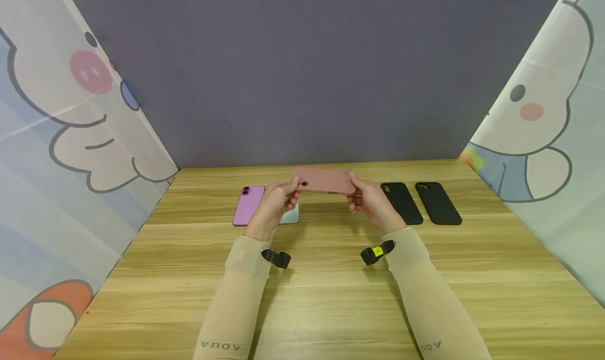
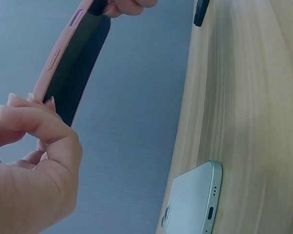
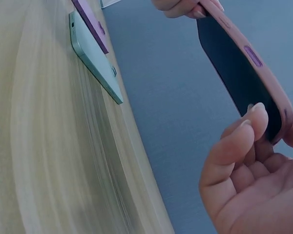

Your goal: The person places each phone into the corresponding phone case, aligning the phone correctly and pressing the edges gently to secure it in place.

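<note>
Both hands hold a smartphone in a pink case (image 1: 328, 181) sideways above the table, its back with the camera cutout facing up. My left hand (image 1: 276, 202) pinches the camera end, thumb on top. At the opposite end my right hand (image 1: 372, 201) grips the case between thumb and fingers. From below, the phone's dark screen (image 2: 83, 63) shows in the left wrist view. In the right wrist view the pink case rim (image 3: 271, 85) wraps its edge, with a purple button showing through a slot.
On the table (image 1: 326, 297), a purple phone (image 1: 248, 205) and a pale green phone (image 1: 290, 216), partly hidden by the left hand, lie at left. Two black phone cases (image 1: 402, 202) (image 1: 438, 203) lie at right, one partly behind the right hand. A grey panel (image 1: 312, 76) stands behind.
</note>
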{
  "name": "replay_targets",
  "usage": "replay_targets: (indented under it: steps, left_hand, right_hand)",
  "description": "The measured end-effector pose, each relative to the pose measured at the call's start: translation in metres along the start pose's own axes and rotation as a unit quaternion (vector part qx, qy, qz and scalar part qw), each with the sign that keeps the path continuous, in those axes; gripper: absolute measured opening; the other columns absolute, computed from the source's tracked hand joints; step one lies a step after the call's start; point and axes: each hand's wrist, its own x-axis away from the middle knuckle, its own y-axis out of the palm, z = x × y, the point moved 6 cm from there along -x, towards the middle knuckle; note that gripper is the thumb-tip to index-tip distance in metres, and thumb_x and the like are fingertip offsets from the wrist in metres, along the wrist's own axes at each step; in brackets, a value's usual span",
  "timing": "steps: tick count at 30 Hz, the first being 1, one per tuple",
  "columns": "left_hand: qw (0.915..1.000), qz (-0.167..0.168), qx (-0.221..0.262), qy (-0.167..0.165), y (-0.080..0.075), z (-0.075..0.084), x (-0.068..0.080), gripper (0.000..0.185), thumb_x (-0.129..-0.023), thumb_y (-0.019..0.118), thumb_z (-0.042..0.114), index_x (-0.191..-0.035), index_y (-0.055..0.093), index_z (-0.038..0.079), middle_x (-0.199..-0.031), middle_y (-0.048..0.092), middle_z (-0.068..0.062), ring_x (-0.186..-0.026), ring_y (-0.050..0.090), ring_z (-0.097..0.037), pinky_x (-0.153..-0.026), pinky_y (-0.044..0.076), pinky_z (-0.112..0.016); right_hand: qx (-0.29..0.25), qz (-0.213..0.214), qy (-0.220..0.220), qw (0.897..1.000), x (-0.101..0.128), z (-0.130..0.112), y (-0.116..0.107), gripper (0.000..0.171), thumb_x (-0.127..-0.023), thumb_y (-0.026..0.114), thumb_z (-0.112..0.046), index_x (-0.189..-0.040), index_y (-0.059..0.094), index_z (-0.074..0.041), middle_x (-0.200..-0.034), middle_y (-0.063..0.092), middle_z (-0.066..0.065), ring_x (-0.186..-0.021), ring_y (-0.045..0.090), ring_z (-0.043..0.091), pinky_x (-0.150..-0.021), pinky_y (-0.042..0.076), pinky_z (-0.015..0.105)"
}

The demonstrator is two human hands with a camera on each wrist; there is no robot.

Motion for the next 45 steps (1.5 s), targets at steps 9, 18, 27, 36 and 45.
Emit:
replay_targets:
  steps: [9,18,27,36,45]
  left_hand:
    - [0.9997,-0.018,0.001,-0.014,0.002,-0.001,0.000,0.024,-0.107,0.055,0.026,-0.101,0.064,0.005,-0.078,0.054,-0.004,-0.064,0.044,-0.012,-0.057,0.037,-0.023]
    - [0.9995,-0.030,-0.005,-0.011,0.003,-0.001,0.000,0.025,-0.108,0.053,0.026,-0.108,0.065,0.004,-0.079,0.054,-0.003,-0.064,0.043,-0.012,-0.057,0.035,-0.023]
    - [0.9990,-0.042,0.011,-0.008,0.005,-0.001,0.000,0.027,-0.108,0.053,0.027,-0.096,0.065,0.006,-0.074,0.052,-0.002,-0.057,0.040,-0.010,-0.055,0.033,-0.022]
    - [0.9974,-0.071,0.009,-0.010,0.005,-0.001,0.000,0.027,-0.108,0.052,0.024,-0.093,0.066,0.006,-0.073,0.050,-0.002,-0.056,0.038,-0.010,-0.055,0.033,-0.023]
    - [0.9966,-0.081,0.009,-0.012,0.006,0.001,0.003,0.027,-0.107,0.054,0.026,-0.095,0.068,0.006,-0.070,0.051,-0.002,-0.053,0.038,-0.010,-0.055,0.033,-0.024]
  right_hand:
    - [-0.035,0.025,0.009,0.999,-0.002,0.002,-0.006,0.040,-0.110,0.040,-0.043,-0.111,0.065,-0.012,-0.074,0.060,-0.002,-0.058,0.048,0.013,-0.058,0.043,0.029]
    - [-0.073,0.027,0.020,0.997,-0.001,0.003,-0.007,0.037,-0.110,0.041,-0.040,-0.106,0.063,-0.011,-0.073,0.061,-0.001,-0.055,0.047,0.013,-0.057,0.041,0.029]
    - [-0.119,0.014,0.021,0.993,-0.005,0.007,-0.008,0.028,-0.111,0.038,-0.030,-0.105,0.056,-0.009,-0.073,0.062,-0.001,-0.050,0.046,0.011,-0.053,0.040,0.028]
    - [-0.093,-0.011,0.050,0.994,-0.003,0.009,-0.004,0.029,-0.108,0.045,-0.032,-0.118,0.061,-0.009,-0.074,0.066,-0.001,-0.053,0.054,0.010,-0.053,0.041,0.029]
    - [-0.092,-0.054,0.070,0.992,-0.001,0.013,0.003,0.038,-0.105,0.054,-0.030,-0.136,0.057,-0.008,-0.089,0.071,0.003,-0.062,0.065,0.011,-0.052,0.048,0.026]
